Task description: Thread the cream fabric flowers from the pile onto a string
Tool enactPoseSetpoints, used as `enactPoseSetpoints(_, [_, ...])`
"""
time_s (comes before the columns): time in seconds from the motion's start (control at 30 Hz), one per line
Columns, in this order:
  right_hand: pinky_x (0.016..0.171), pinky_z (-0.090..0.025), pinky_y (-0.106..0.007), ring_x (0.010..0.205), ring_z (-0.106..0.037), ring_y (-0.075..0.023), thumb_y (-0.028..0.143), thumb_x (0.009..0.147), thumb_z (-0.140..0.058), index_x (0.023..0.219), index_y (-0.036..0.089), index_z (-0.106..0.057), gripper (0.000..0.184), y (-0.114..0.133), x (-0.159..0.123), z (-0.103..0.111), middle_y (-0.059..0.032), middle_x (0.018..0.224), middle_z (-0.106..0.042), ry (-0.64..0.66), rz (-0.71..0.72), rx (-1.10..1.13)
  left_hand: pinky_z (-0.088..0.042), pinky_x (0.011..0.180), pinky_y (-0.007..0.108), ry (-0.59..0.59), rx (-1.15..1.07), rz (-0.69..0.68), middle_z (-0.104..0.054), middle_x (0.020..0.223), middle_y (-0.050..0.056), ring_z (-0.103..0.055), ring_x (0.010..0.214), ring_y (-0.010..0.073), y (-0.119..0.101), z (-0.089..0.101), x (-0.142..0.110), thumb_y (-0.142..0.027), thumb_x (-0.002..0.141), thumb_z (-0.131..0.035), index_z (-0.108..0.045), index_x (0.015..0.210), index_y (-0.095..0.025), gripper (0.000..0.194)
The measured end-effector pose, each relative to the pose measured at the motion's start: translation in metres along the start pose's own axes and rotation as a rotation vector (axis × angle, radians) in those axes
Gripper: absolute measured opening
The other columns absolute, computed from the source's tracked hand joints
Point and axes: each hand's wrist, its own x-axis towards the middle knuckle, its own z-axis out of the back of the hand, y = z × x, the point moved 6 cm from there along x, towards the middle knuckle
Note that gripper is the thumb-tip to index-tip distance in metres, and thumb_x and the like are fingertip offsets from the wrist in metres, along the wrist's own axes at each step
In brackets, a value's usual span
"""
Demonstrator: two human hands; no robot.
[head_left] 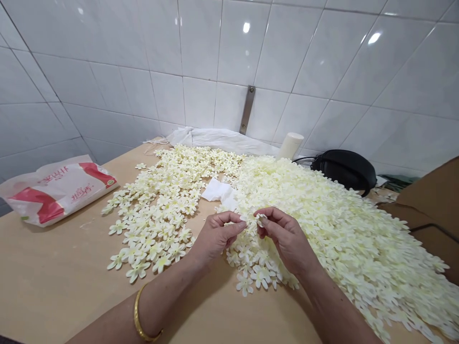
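Note:
My right hand (281,234) pinches a small pale yellow artificial flower (260,219) between thumb and fingertips. Close on its left, my left hand (223,231) has thumb and forefinger pressed together; a bit of white shows at the tips, too small to tell whether it is a petal. A gap separates the two hands. Both are held above the front edge of a large heap of pale flowers (333,234) that spreads to the right. A looser group of flowers (154,210) lies left of my left hand. A crumpled white tissue (219,191) sits between the groups.
A white and red plastic package (60,188) lies at the left of the wooden table (53,267). Behind the heap are a cream cylinder (290,145), a black bag (344,169) and white plastic sheeting (215,137). Cardboard (430,200) stands at right. A tiled wall (161,43) closes the back.

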Motion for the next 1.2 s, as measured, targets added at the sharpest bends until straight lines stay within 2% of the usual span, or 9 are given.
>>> enactPoseSetpoints(0.1, [0.055,-0.037,-0.023,0.056,-0.045,-0.009,0.035,0.072,-0.058,0.074,0.018,-0.057,0.017,0.003,-0.001,0.0,0.0028,0.062,-0.048,0.016,0.026,-0.049,-0.014,0.04,0.019,0.011,0.035,-0.028,-0.031,0.036,-0.01,-0.021,0.036,0.0029,-0.001,-0.001,0.0,-0.033,0.059,-0.068,-0.057,0.063,-0.015,0.021])
enactPoseSetpoints(0.37, [0.053,-0.034,-0.023,0.051,-0.039,-0.009,0.041,0.078,-0.051,0.056,0.018,-0.043,0.033,0.012,-0.002,0.004,0.004,0.051,-0.041,-0.047,0.109,-0.206,-0.014,0.04,0.02,0.052,0.051,-0.049,-0.03,0.036,-0.01,-0.021,0.037,0.0032,-0.001,-0.003,-0.001,-0.032,0.063,-0.066,-0.057,0.065,-0.015,0.019])
enactPoseSetpoints(0.47, [0.05,-0.032,-0.022,0.048,-0.036,-0.008,0.042,0.077,-0.052,0.053,0.018,-0.042,0.036,0.012,-0.002,0.005,0.0046,0.047,-0.04,-0.063,0.108,-0.197,-0.015,0.038,0.02,0.08,0.046,-0.044,-0.042,0.041,-0.007,-0.024,0.037,0.003,-0.002,-0.004,-0.001,-0.032,0.063,-0.065,-0.057,0.063,-0.014,0.019])
enactPoseSetpoints(0.53, [0.048,-0.031,-0.022,0.046,-0.034,-0.0075,0.043,0.075,-0.055,0.051,0.018,-0.041,0.038,0.011,-0.001,0.006,0.005,0.045,-0.039,-0.075,0.094,-0.158,-0.016,0.038,0.02,0.089,0.04,-0.042,-0.054,0.052,-0.003,-0.026,0.037,0.0023,-0.002,-0.005,-0.002,-0.031,0.063,-0.065,-0.057,0.063,-0.014,0.019])
enactPoseSetpoints(0.6, [0.048,-0.032,-0.022,0.046,-0.034,-0.0074,0.043,0.074,-0.056,0.05,0.018,-0.042,0.038,0.01,-0.001,0.006,0.005,0.045,-0.039,-0.065,0.075,-0.124,-0.016,0.038,0.02,0.092,0.038,-0.037,-0.058,0.06,-0.001,-0.027,0.038,0.002,-0.002,-0.006,-0.002,-0.03,0.064,-0.064,-0.057,0.064,-0.014,0.018])
enactPoseSetpoints(0.8, [0.057,-0.04,-0.024,0.054,-0.047,-0.0102,0.039,0.07,-0.062,0.061,0.017,-0.054,0.025,0.005,-0.003,-0.003,0.0021,0.055,-0.05,0.027,0.043,-0.093,-0.015,0.038,0.02,0.095,0.046,-0.026,-0.034,0.037,-0.008,-0.023,0.036,0.0031,-0.002,-0.008,-0.004,-0.036,0.068,-0.061,-0.058,0.06,-0.013,0.024])
enactPoseSetpoints(0.9, [0.061,-0.042,-0.026,0.06,-0.051,-0.0123,0.038,0.07,-0.061,0.065,0.017,-0.056,0.022,0.008,-0.005,-0.008,0.0005,0.061,-0.054,0.049,0.07,-0.122,-0.015,0.038,0.02,0.077,0.021,-0.027,-0.036,0.037,-0.007,-0.024,0.035,0.0029,-0.002,-0.008,-0.003,-0.039,0.066,-0.062,-0.056,0.059,-0.014,0.027])
enactPoseSetpoints(1.07, [0.059,-0.041,-0.025,0.058,-0.049,-0.012,0.036,0.077,-0.053,0.059,0.017,-0.057,0.027,0.011,-0.007,-0.011,-0.0005,0.058,-0.053,0.072,0.098,-0.214,-0.016,0.037,0.02,0.021,0.011,-0.004,-0.049,0.047,-0.004,-0.026,0.035,0.0019,0.002,-0.005,-0.002,-0.028,0.063,-0.063,-0.052,0.056,-0.015,0.018])
enactPoseSetpoints(1.2, [0.056,-0.039,-0.024,0.053,-0.048,-0.0099,0.039,0.077,-0.053,0.059,0.016,-0.055,0.029,0.005,-0.005,-0.006,0.0014,0.055,-0.05,0.016,0.049,-0.167,-0.014,0.038,0.02,0.002,0.013,-0.028,-0.048,0.046,-0.004,-0.025,0.036,0.0024,0.002,-0.003,-0.001,-0.026,0.063,-0.06,-0.051,0.056,-0.015,0.016])
